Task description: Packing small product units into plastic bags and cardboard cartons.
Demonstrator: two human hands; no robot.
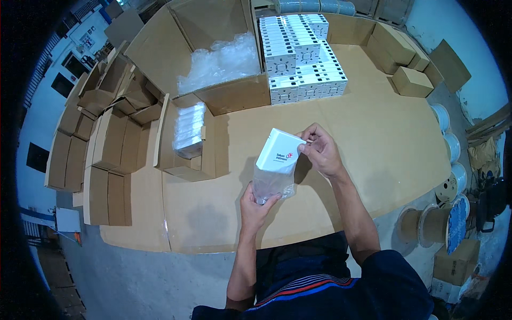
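Fingers [311,140] of your right hand [321,152] pinch the upper right edge of a white box [280,151], clamped on it at its corner. Your left hand [255,205] grips the bottom of a clear plastic bag [272,184], fingers closed around the crumpled film. The white box sits partly in the bag's mouth, its upper part sticking out, and you hold both above the cardboard-covered desk [373,138], near its front edge.

To your left, a small open carton [184,154] holds several bagged white boxes [189,128] standing in a row. Behind it, a large open carton [213,58] contains loose clear plastic bags [218,61]. Just right of that carton, stacked white boxes [301,53] fill the far middle of the desk. Flat folded cartons [90,154] lie in piles along the desk's left side.
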